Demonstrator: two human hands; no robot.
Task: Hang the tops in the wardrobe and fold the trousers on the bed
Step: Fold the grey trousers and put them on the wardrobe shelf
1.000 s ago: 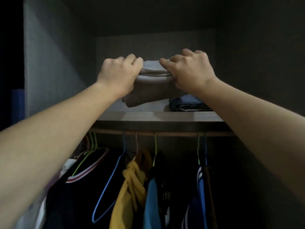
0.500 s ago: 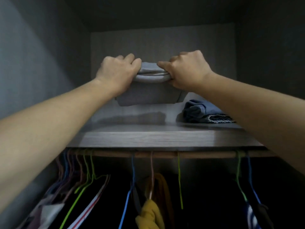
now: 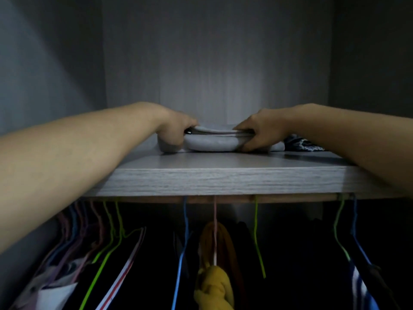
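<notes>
Left hand (image 3: 173, 132), right hand (image 3: 259, 134) grip folded grey trousers (image 3: 211, 143) between; on shelf (image 3: 223, 181)

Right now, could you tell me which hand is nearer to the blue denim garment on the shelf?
The right hand: it grips the folded grey garment at its right end, just beside the blue denim garment. The left hand grips the opposite end.

The view looks into a dim wardrobe (image 3: 375, 52) built of grey wood-grain boards, with 2 side walls and a back panel (image 3: 212, 63) that catches a soft patch of light near its middle. A thick grey shelf (image 3: 212, 182) spans the full width. A brown rail (image 3: 234, 199) runs just under the shelf's front edge, and the space below is dark.
</notes>
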